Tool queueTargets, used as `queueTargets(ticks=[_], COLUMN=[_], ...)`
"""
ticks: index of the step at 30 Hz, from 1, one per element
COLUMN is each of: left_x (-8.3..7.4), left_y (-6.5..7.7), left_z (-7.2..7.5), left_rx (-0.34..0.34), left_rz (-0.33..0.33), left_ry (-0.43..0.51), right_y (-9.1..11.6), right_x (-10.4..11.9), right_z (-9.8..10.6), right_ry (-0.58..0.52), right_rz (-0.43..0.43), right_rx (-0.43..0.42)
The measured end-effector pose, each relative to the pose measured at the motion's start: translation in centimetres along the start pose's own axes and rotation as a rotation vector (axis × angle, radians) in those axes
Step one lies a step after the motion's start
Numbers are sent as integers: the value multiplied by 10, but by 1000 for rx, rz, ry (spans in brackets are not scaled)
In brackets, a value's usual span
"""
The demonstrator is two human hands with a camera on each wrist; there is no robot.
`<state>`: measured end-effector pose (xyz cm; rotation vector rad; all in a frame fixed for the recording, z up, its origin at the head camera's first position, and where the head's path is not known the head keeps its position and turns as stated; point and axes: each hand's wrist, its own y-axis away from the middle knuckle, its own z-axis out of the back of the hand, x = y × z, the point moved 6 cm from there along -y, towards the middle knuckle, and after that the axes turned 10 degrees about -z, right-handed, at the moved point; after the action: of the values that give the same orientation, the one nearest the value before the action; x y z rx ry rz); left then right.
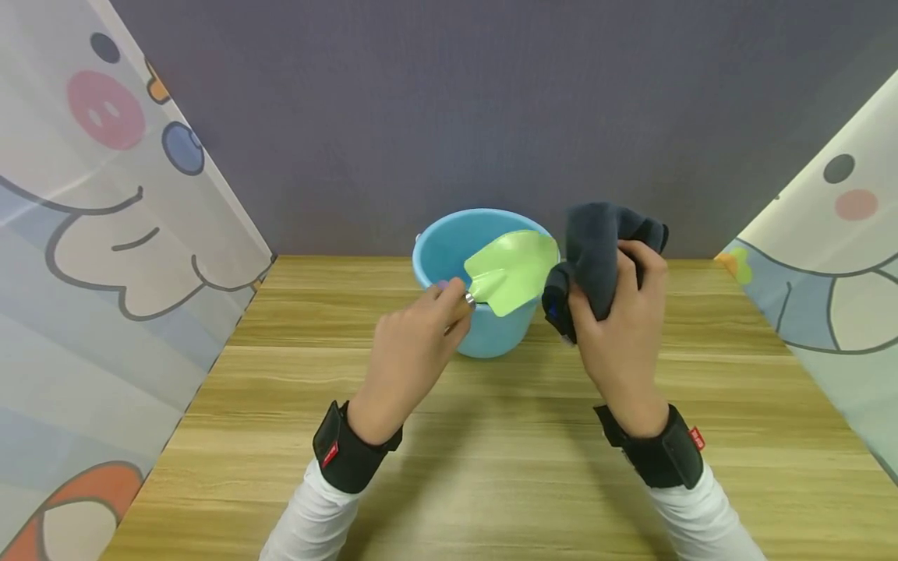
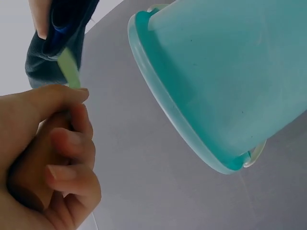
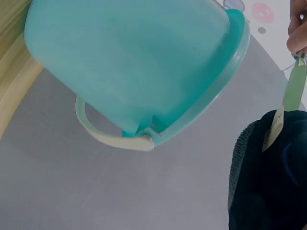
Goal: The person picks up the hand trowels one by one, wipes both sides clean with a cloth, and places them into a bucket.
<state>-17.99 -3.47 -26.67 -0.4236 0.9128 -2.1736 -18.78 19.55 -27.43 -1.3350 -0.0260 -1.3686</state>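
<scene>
My left hand [image 1: 417, 335] grips the handle of a light green hand trowel [image 1: 515, 269], its broad blade pointing right across the bucket's opening. In the left wrist view the curled fingers [image 2: 72, 177] wrap a wooden-coloured handle. A dark grey cloth [image 1: 596, 249] is bunched in my right hand [image 1: 627, 327], just right of the blade. The right wrist view has the cloth [image 3: 268, 177] overlapping the tip of the green blade [image 3: 295, 88]. Behind and below the trowel stands a blue bucket [image 1: 491, 335], upright on the table.
The wood-grain table [image 1: 505, 467] ends at a dark grey wall [image 1: 435, 117] close behind the bucket. Cartoon-printed curtains flank it, one at left [image 1: 126, 351] and one at right [image 1: 842, 296]. A pale bucket handle [image 3: 115, 140] hangs at the bucket's side.
</scene>
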Motion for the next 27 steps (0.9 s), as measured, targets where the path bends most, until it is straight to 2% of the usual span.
queueTargets(ticks=[6, 11, 14, 18, 24, 27], left_x=[8, 15, 17, 15, 10, 7], left_y=[0, 1, 1, 1, 0, 0], left_z=[3, 2, 1, 1, -2, -3], left_rx=[19, 48, 57, 82, 139, 181], left_rz=[96, 205, 253, 263, 217, 167], left_ry=[42, 182, 260, 311, 372, 438], right_y=[-1, 4, 9, 19, 41, 50], right_x=[4, 13, 20, 31, 50, 56], right_z=[12, 16, 15, 9, -6, -14], right_ry=[-98, -187, -216, -244, -228, -187], right_rz=[17, 63, 101, 203, 465, 564], right_rx=[-75, -130, -135, -119, -77, -1])
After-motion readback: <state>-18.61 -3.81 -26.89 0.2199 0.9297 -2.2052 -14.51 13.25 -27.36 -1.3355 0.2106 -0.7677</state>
